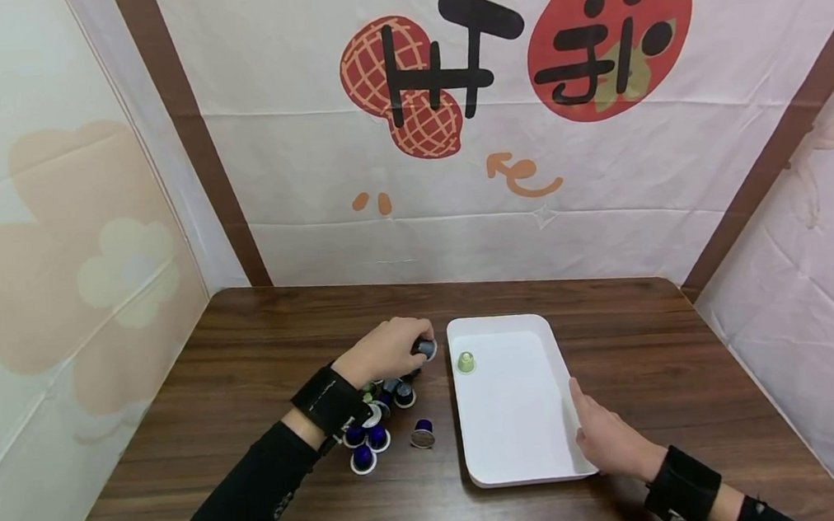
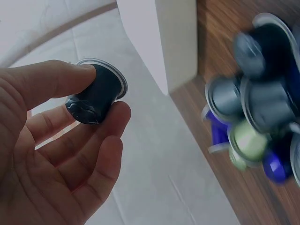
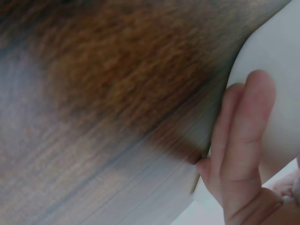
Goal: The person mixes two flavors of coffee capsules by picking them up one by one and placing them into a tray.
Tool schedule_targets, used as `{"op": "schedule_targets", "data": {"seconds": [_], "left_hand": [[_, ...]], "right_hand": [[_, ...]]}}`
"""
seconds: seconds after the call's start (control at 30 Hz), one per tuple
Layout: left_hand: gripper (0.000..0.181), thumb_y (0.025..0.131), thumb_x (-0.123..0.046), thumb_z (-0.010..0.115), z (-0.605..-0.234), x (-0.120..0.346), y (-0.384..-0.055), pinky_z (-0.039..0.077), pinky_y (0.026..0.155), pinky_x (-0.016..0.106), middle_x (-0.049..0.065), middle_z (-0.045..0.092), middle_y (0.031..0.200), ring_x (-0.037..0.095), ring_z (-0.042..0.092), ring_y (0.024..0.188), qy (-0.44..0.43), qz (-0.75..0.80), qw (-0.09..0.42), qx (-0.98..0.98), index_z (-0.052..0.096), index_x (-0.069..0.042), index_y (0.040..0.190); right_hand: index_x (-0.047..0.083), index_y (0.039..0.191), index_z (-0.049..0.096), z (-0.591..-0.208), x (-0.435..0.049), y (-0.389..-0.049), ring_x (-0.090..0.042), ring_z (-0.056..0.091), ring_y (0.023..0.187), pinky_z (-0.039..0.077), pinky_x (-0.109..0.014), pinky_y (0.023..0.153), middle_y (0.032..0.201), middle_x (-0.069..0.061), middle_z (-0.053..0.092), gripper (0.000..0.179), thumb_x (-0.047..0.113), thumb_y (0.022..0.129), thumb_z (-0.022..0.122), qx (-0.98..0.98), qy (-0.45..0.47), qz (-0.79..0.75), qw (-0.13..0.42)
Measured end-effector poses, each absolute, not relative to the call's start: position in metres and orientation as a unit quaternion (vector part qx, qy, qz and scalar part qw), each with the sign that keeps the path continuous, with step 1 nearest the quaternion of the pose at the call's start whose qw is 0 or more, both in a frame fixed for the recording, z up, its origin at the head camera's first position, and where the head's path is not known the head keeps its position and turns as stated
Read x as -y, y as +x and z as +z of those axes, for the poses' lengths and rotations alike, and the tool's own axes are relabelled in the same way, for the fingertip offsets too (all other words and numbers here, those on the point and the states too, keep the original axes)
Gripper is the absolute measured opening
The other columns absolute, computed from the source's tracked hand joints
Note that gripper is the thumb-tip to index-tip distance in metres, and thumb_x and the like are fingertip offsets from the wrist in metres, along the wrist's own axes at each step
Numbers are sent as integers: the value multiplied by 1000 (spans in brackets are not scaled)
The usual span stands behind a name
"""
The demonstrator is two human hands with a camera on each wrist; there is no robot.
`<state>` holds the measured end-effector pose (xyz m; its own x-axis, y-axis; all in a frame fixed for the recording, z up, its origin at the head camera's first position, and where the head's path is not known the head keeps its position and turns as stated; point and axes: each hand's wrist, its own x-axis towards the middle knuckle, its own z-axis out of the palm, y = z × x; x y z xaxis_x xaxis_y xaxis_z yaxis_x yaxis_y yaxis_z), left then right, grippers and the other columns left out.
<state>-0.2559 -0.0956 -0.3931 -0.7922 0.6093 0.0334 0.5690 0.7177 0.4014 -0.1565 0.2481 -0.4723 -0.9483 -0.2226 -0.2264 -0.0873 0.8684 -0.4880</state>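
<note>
My left hand (image 1: 392, 350) pinches a dark coffee capsule (image 2: 96, 91) between thumb and fingers, its silver rim showing. It is held above the table, just left of the white tray (image 1: 517, 425). Inside the tray, near its far left corner, stands a single light green capsule (image 1: 466, 362). My right hand (image 1: 613, 435) touches the tray's right side, and in the right wrist view its fingers (image 3: 246, 136) lie fairly straight along the wall. Below the left wrist is a pile of coffee capsules (image 1: 378, 438), blue, dark, grey and green, partly hidden by that hand.
One purple-blue capsule (image 1: 422, 434) stands apart between the pile and the tray. The brown wooden table (image 1: 687, 369) reaches back to a white printed cloth wall (image 1: 289, 164). More cloth hangs along the left and right sides.
</note>
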Motion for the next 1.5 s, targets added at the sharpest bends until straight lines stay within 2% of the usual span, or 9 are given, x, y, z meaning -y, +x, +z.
{"op": "schedule_targets", "data": {"seconds": [0.1,0.27,0.5,0.63,0.8,0.9,1.13,1.37,1.5], "left_hand": [[14,89,-12,62,-395,83,-254,40,59,25,-3,53,88,11,48,68,332,199,55,-921,58,-14,102],[8,90,-12,61,-401,67,-251,36,56,22,-3,51,84,9,43,64,353,188,61,-915,59,-13,97],[6,90,-15,63,-403,46,-252,38,59,22,-3,50,83,10,44,69,376,170,62,-909,61,-12,95],[7,90,-17,64,-406,37,-252,39,61,22,-4,50,83,10,46,71,382,148,67,-910,62,-14,95],[6,89,-18,65,-412,26,-251,38,58,21,-5,50,82,9,45,69,390,121,70,-910,61,-15,93],[6,88,-18,66,-415,20,-250,38,57,20,-6,50,81,9,46,69,394,106,72,-910,61,-15,91],[7,87,-16,66,-418,8,-248,39,61,21,-5,52,82,10,46,72,412,75,76,-905,62,-13,92],[25,89,-19,66,-419,4,-249,47,75,25,2,61,105,13,57,90,402,62,86,-909,64,-11,112],[27,89,-21,66,-412,10,-252,48,77,26,3,62,108,13,58,91,388,57,80,-917,64,-11,114]], "right_hand": [[-5,148,2,-474,-248,-156,-24,58,83,44,-27,44,146,-33,23,74,-4,91,48,-957,-81,-242,139],[-5,148,1,-475,-248,-156,-27,58,90,45,-27,46,145,-34,23,74,-3,91,49,-957,-78,-240,147],[-3,149,0,-474,-248,-157,-17,56,70,44,-27,46,145,-31,24,75,-3,91,49,-955,-76,-243,151],[-5,148,0,-474,-249,-159,-21,58,79,47,-29,53,144,-32,26,76,-4,90,50,-958,-88,-231,144],[-9,147,5,-475,-250,-161,-29,55,101,48,-38,74,141,-34,30,75,-3,89,52,-968,-108,-194,115],[-10,146,6,-476,-251,-161,-30,53,106,47,-42,82,141,-33,31,74,-3,89,53,-970,-116,-187,102],[-10,146,6,-477,-251,-160,-30,52,110,46,-45,86,142,-34,29,74,-3,89,52,-969,-115,-192,102],[-9,147,5,-476,-251,-161,-35,46,121,40,-51,94,144,-34,27,74,-2,90,52,-966,-104,-206,120],[-9,147,4,-474,-252,-161,-34,45,122,39,-52,95,144,-33,26,74,-2,90,51,-966,-103,-203,124]]}}
